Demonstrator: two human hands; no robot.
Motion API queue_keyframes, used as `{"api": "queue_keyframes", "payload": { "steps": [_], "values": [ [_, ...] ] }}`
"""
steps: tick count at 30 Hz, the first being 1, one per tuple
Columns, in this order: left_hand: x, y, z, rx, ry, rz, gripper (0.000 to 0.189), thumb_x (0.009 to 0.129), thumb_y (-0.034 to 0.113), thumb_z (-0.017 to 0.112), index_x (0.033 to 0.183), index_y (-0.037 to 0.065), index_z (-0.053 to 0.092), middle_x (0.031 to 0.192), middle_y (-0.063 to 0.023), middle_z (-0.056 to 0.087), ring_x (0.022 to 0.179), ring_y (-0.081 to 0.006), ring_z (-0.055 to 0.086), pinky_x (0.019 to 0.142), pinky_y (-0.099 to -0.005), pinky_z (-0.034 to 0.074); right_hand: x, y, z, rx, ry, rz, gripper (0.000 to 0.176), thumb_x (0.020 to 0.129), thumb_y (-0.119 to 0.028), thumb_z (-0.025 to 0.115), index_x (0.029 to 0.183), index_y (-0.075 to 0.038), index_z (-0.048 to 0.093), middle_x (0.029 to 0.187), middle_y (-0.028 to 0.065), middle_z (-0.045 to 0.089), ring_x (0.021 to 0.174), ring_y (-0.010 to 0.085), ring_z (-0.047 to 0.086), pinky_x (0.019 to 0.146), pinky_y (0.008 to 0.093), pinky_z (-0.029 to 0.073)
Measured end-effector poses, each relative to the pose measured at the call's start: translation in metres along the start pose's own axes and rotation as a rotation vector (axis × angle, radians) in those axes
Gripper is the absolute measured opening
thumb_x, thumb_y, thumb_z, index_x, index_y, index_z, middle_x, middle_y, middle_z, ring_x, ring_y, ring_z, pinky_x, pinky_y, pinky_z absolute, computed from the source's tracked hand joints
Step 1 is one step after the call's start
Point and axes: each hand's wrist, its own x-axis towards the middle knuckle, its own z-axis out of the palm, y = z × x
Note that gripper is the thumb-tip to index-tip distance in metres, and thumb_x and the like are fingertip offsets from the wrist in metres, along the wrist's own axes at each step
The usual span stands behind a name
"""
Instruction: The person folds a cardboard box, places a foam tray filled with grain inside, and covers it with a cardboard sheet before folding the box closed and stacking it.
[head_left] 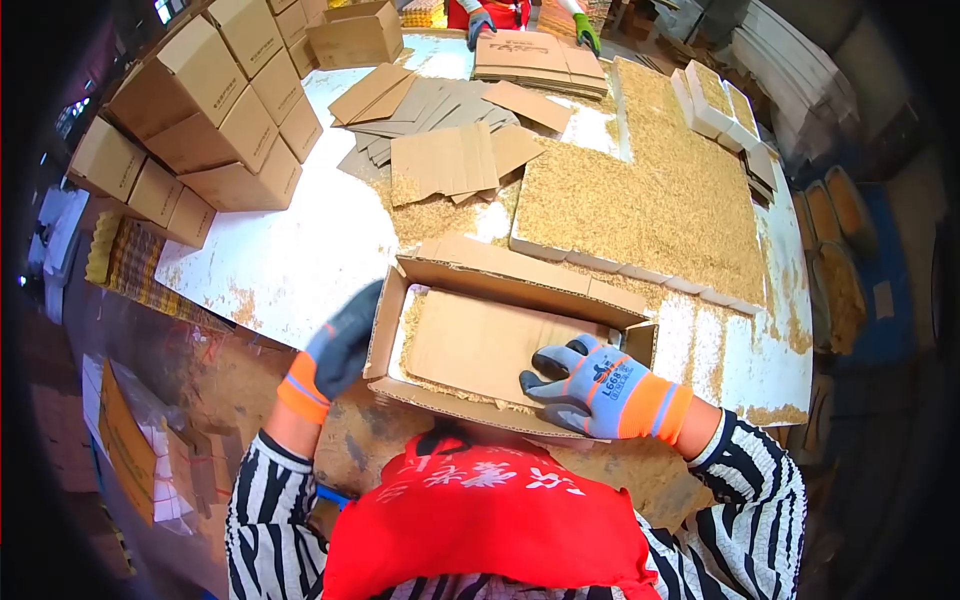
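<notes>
In front of me sits an open cardboard box (540, 281), its long flaps folded outward. A flat cardboard sheet (480, 340) lies inside on a white tray of golden-brown shredded material (408, 330), which shows around its left edge. My right hand (590, 385), in a grey and orange glove, is open over the right end of the sheet, fingers spread and touching it. My left hand (345, 340), gloved alike and slightly blurred, is open beside the outside of the box's left end, with its fingers stretched along it. Its fingertips are partly hard to make out.
Closed cartons (240, 120) are stacked at the left. Loose cardboard sheets (440, 160) lie beyond my box. Filled white trays (650, 200) cover the table's right side. Across the table (300, 250), a co-worker's gloved hands (481, 28) hold a cardboard stack (535, 60).
</notes>
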Motion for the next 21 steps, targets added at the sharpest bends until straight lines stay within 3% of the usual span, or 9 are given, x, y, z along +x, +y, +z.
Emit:
{"api": "queue_keyframes", "payload": {
  "steps": [1,2,4,5,8,12,16,18,21],
  "values": [
    [-0.005,-0.027,-0.015,-0.039,-0.010,-0.079,0.067,0.095,0.036,0.051,0.144,-0.002,0.026,0.147,-0.0131,0.034,0.134,-0.0229,0.035,0.112,-0.0347,0.026,-0.001,0.001,0.001,0.024,0.009,-0.001,0.046,0.074,-0.015,0.059,0.120,-0.014,0.057,0.121,0.0159,0.053,0.094,0.0370,0.053,0.082,0.0456,0.045],
    [0.004,-0.035,-0.007,0.124,0.048,-0.060,0.068,0.091,0.035,0.059,0.140,-0.003,0.033,0.141,-0.0128,0.043,0.129,-0.0238,0.042,0.108,-0.0341,0.031,-0.002,0.001,0.003,0.021,-0.003,-0.003,0.046,0.074,-0.013,0.059,0.119,-0.014,0.058,0.121,0.0162,0.053,0.097,0.0373,0.053,0.084,0.0453,0.045],
    [0.022,-0.042,-0.009,0.803,0.002,-0.168,0.069,0.084,0.034,0.068,0.136,-0.002,0.039,0.132,-0.0134,0.051,0.122,-0.0244,0.048,0.104,-0.0346,0.037,-0.005,0.004,0.005,0.007,-0.020,-0.004,0.045,0.072,-0.010,0.058,0.117,-0.014,0.060,0.122,0.0167,0.054,0.101,0.0377,0.053,0.088,0.0448,0.045],
    [0.030,-0.050,-0.008,0.700,0.128,-0.146,0.052,0.081,0.021,0.072,0.124,0.001,0.050,0.115,-0.0125,0.060,0.105,-0.0223,0.056,0.093,-0.0348,0.045,-0.012,0.003,0.006,0.085,0.041,0.005,0.046,0.071,-0.008,0.058,0.117,-0.013,0.060,0.123,0.0172,0.053,0.105,0.0381,0.052,0.091,0.0440,0.044],
    [0.026,-0.042,-0.003,0.673,0.099,-0.139,0.055,0.080,0.025,0.073,0.125,0.001,0.051,0.116,-0.0127,0.060,0.106,-0.0223,0.056,0.093,-0.0352,0.045,-0.033,0.009,-0.019,0.314,0.350,-0.019,0.056,0.067,0.005,0.054,0.120,-0.010,0.059,0.131,0.0180,0.051,0.123,0.0368,0.046,0.106,0.0406,0.036],
    [0.025,-0.059,-0.013,0.675,0.104,-0.126,0.056,0.079,0.026,0.073,0.124,0.000,0.051,0.116,-0.0125,0.060,0.105,-0.0226,0.056,0.092,-0.0356,0.045,-0.070,0.029,0.016,0.973,1.092,0.712,0.073,0.077,0.008,0.055,0.144,-0.005,0.030,0.138,0.0142,0.047,0.129,0.0257,0.041,0.104,0.0371,0.039],
    [0.026,-0.060,-0.012,0.630,0.149,-0.213,0.055,0.079,0.019,0.073,0.125,0.000,0.050,0.116,-0.0111,0.060,0.104,-0.0190,0.057,0.091,-0.0341,0.046,-0.035,0.035,0.126,0.703,0.781,0.905,0.100,0.068,-0.020,0.084,0.143,0.003,0.022,0.122,0.0153,0.055,0.107,0.0221,0.055,0.094,0.0322,0.045],
    [0.028,-0.056,-0.003,0.530,0.145,-0.210,0.060,0.077,0.020,0.075,0.127,0.000,0.048,0.116,-0.0116,0.059,0.105,-0.0196,0.056,0.093,-0.0345,0.045,-0.023,0.025,0.104,0.952,0.862,0.853,0.078,0.069,-0.013,0.082,0.132,0.001,0.040,0.115,0.0116,0.059,0.104,0.0182,0.056,0.090,0.0310,0.047],
    [0.021,-0.045,0.007,0.545,0.177,-0.153,0.068,0.079,0.024,0.075,0.133,0.000,0.043,0.121,-0.0118,0.057,0.110,-0.0181,0.053,0.095,-0.0333,0.044,-0.031,0.032,0.107,1.117,0.916,0.788,0.072,0.068,-0.006,0.080,0.130,0.000,0.042,0.115,0.0111,0.058,0.102,0.0184,0.056,0.089,0.0330,0.048]
  ]
}}
